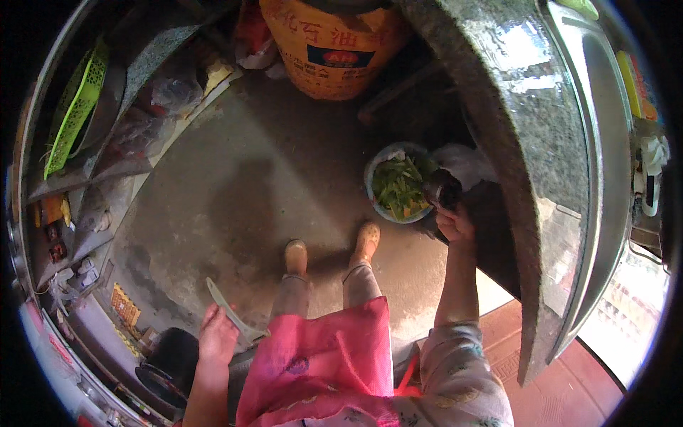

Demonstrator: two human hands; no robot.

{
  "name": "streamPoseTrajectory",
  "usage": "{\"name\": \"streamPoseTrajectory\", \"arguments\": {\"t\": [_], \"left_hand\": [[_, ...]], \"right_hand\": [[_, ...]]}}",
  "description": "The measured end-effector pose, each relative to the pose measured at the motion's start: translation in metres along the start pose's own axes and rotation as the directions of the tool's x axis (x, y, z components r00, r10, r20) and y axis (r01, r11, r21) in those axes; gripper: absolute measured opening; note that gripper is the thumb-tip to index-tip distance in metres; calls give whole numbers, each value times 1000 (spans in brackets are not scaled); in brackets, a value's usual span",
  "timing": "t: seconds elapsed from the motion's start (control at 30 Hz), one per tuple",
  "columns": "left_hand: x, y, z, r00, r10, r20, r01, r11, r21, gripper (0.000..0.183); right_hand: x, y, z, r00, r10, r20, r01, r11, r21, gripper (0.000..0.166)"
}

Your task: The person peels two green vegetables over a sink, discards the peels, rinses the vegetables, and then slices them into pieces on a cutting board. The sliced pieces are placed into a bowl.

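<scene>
My left hand [217,332] holds a slim pale tool [227,309] with a forked end, which looks like a peeler. It is held low, left of the pink apron [325,352]. My right hand [455,223] grips a dark, shiny object [446,190], too shadowed to name for certain. This object is over the right rim of a round bin [369,184] on the floor. Green vegetable scraps [399,184] fill the bin, with a few yellowish bits among them.
A stone counter [549,176] with a metal sink [608,160] curves along the right. An orange sack [331,80] bearing writing stands ahead. Shelves at left hold a green plastic basket [77,109] and bags. A black bucket [171,357] sits at lower left.
</scene>
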State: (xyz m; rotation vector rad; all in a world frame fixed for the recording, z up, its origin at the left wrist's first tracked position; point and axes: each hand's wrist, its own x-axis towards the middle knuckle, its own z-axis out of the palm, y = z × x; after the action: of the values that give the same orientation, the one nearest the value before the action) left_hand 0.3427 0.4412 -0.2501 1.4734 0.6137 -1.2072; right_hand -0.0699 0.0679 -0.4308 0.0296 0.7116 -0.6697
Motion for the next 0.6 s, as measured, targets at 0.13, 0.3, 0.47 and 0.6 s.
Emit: {"name": "streamPoseTrajectory", "arguments": {"t": [0.13,0.3,0.47,0.6], "left_hand": [[17,1,8,998,37,54,-40,998,51,16],[15,16,14,991,16,133,-25,997,71,20],[-39,18,32,992,58,113,-57,998,-10,24],[-51,26,42,977,96,188,-100,995,13,26]], "right_hand": [[62,18,-105,975,-184,-124,139,942,-304,22],[31,15,-186,939,-276,-203,276,961,-28,31],[-24,41,-19,942,-256,-217,157,909,-387,35],[-25,32,-31,850,-455,-266,109,646,-756,29]]}}
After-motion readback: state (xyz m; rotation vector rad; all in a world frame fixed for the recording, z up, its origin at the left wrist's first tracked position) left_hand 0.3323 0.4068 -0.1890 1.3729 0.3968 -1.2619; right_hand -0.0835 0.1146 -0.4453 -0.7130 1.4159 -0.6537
